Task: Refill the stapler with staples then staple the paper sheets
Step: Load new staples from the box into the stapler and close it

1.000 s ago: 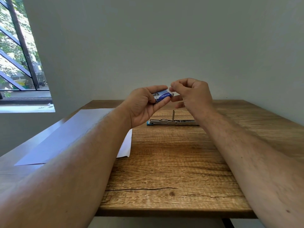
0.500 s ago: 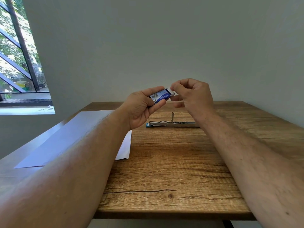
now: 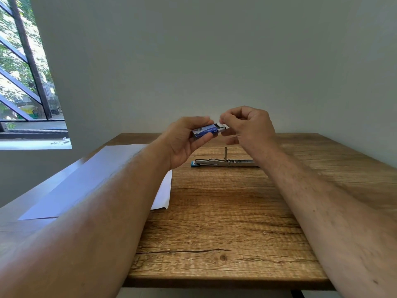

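My left hand [image 3: 184, 140] holds a small blue and white staple box [image 3: 205, 131] above the table. The thumb and forefinger of my right hand [image 3: 247, 125] pinch the white inner tray [image 3: 222, 126] that sticks out of the box's right end. Below the hands, a stapler [image 3: 223, 162] with a blue tip lies flat and opened out on the wooden table [image 3: 214, 211], its metal magazine exposed and a thin rod standing up from it. White paper sheets [image 3: 86, 179] lie on the left part of the table, partly hidden by my left forearm.
The table stands against a plain grey wall. A window [image 3: 23, 72] is at the far left. The table's front edge [image 3: 214, 282] is near me, with both forearms reaching over it.
The white inner tray has slid a little further out of the right end of the box. Both hands stay at about the same height above the stapler.
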